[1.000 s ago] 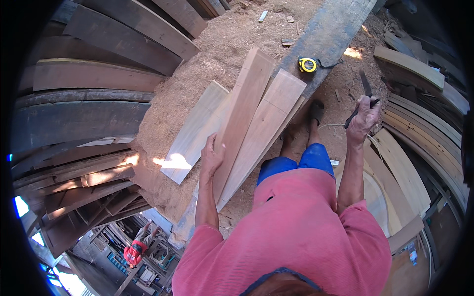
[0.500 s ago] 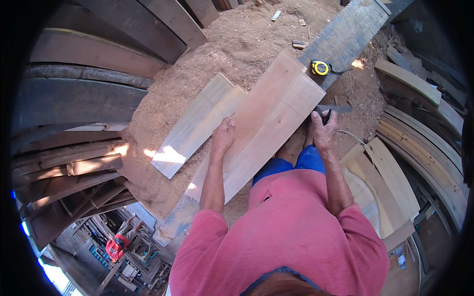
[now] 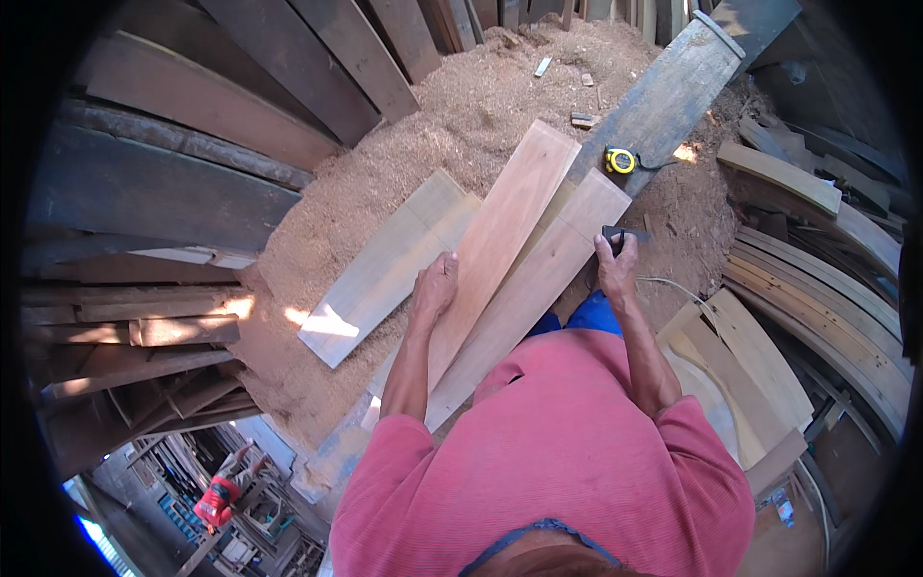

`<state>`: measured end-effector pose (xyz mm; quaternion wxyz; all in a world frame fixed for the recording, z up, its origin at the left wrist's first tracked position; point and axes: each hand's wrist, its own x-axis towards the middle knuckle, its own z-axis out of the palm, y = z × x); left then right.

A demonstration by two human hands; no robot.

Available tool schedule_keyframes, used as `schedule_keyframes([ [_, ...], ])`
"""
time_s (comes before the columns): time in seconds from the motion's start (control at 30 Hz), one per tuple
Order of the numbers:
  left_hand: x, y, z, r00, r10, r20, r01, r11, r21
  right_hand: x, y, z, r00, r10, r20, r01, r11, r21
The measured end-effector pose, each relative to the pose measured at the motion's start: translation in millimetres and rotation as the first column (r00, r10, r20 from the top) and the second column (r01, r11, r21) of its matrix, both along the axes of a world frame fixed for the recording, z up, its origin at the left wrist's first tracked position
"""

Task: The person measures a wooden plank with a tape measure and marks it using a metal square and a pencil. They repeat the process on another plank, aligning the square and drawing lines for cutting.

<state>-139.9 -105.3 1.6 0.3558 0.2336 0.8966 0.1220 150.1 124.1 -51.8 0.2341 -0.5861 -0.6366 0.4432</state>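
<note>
My left hand (image 3: 436, 285) is closed on the left edge of a reddish plank (image 3: 524, 207). A second pale plank (image 3: 567, 240) lies to its right, a narrow wedge of gap between them, with a thin line marked across its far end. At that plank's right edge, my right hand (image 3: 618, 262) is closed round a dark flat tool (image 3: 627, 233) that looks like a try square; the fingers hide part of it. Left of my left hand lie greyish boards (image 3: 385, 260), partly under the reddish plank.
A yellow and black tape measure (image 3: 620, 161) rests on a worn bench plank (image 3: 663, 91). Sawdust (image 3: 481, 106) covers the ground. Boards (image 3: 183, 173) lean at the left, and curved boards (image 3: 817, 298) are stacked at the right. A person in red (image 3: 217, 500) is at lower left.
The two planks under my hands have come apart at the far end, the reddish one shifting left. My right hand has moved a little left and down with the dark tool.
</note>
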Motion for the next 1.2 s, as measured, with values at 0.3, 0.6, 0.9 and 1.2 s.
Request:
schedule_keyframes([
  [0.3, 65.9, -15.9, -12.1, 0.887, -0.404, -0.222, 0.389, 0.915, -0.111, 8.0, 5.4, 18.8, 0.991, -0.125, 0.037, 0.122, 0.99, 0.069],
  [0.6, 84.3, 10.1, -1.2, 0.903, -0.189, -0.387, 0.291, 0.93, 0.224, -19.1, -28.0, 32.9, 0.993, 0.038, -0.116, -0.065, 0.969, -0.24],
  [0.9, 109.9, 104.9, 36.1, 0.717, 0.178, 0.674, -0.355, 0.925, 0.133, -45.8, -1.3, 56.5, 0.83, 0.38, -0.408, -0.542, 0.721, -0.432],
  [1.2, 47.2, 96.8, -9.1, 0.998, 0.049, 0.034, -0.055, 0.975, 0.215, -54.7, 180.0, 40.6, 0.62, 0.59, 0.517, -0.635, 0.765, -0.11],
])
